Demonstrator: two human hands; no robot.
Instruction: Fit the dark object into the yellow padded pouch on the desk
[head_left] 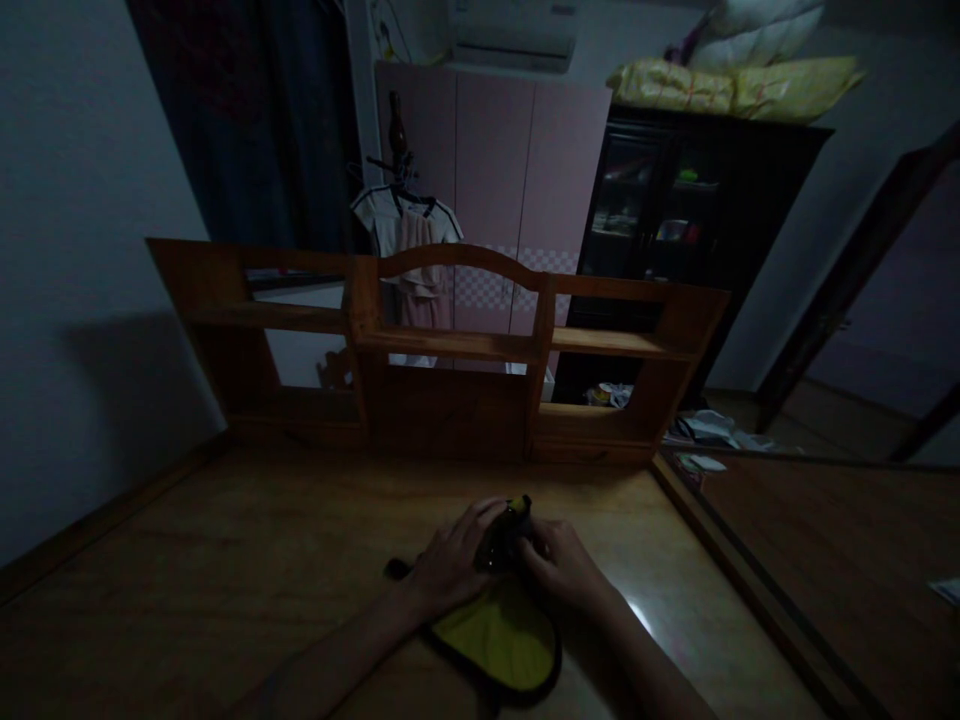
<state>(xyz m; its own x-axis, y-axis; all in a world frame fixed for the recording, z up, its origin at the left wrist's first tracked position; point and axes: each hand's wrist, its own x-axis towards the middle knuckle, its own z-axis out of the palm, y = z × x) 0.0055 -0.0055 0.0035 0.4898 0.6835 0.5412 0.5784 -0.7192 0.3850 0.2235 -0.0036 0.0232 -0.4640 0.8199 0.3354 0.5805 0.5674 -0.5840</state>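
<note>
Close to us, a flat yellow cloth piece with a rounded end and a thick dark edge (502, 640) lies on the pale brown, shiny wooden top (300, 520), just under our two hands. At its far end, a shiny dark bunch with a bit of yellow at its tip (495, 550) stands up between them. Our left hand (450, 560) lies over the bunch, fingers bent, but we cannot tell if they grip it. Our right hand (562, 560) seems to pinch its other side with the thumb and fingers. By the look of it, the yellow part is spread out, while the dark part is bunched and not flat. Our own fingers and the dim light hide much of it. Farther off, a brown wooden shelf with a curved top (450, 345) stands across the back, partly blocking tall pink cupboard doors (491, 160) and a black glass-door cabinet (757, 190).
</note>
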